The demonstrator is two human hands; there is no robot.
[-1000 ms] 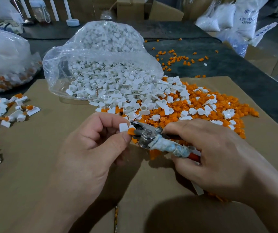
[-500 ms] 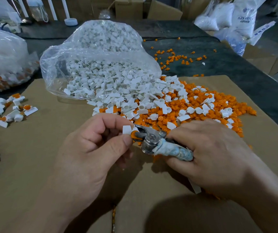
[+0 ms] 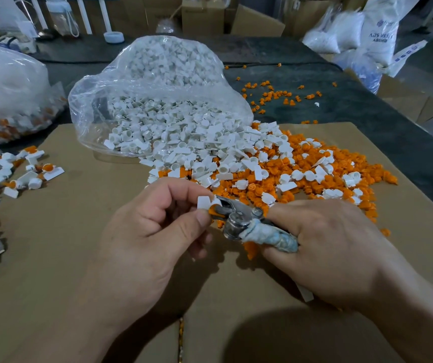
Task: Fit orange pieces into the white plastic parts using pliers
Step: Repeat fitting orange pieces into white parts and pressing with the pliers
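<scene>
On the near brown cardboard sheet (image 3: pixel 53 258), the left hand (image 3: pixel 152 237) pinches a small white plastic part with a flat tab (image 3: pixel 204 202) between thumb and forefinger. It is held just above the middle of the sheet. The right hand (image 3: pixel 335 247) has its fingers curled round the handles of the metal pliers wrapped in grey tape (image 3: pixel 239 218). The jaws are closed on a small orange plastic piece (image 3: pixel 213 209), which touches the lower edge of the white part. I cannot tell if it is already seated.

To do this step well, I think the orange piece should be kept in line with the opening. The squeeze should be slow and even, so that nothing tilts or jumps out.

The white part looks smooth, hard and a little glossy. Beyond the hands lies the heap of loose orange pieces (image 3: pixel 322 179). Farther left, white parts spill from a clear plastic bag (image 3: pixel 157 82).
</scene>
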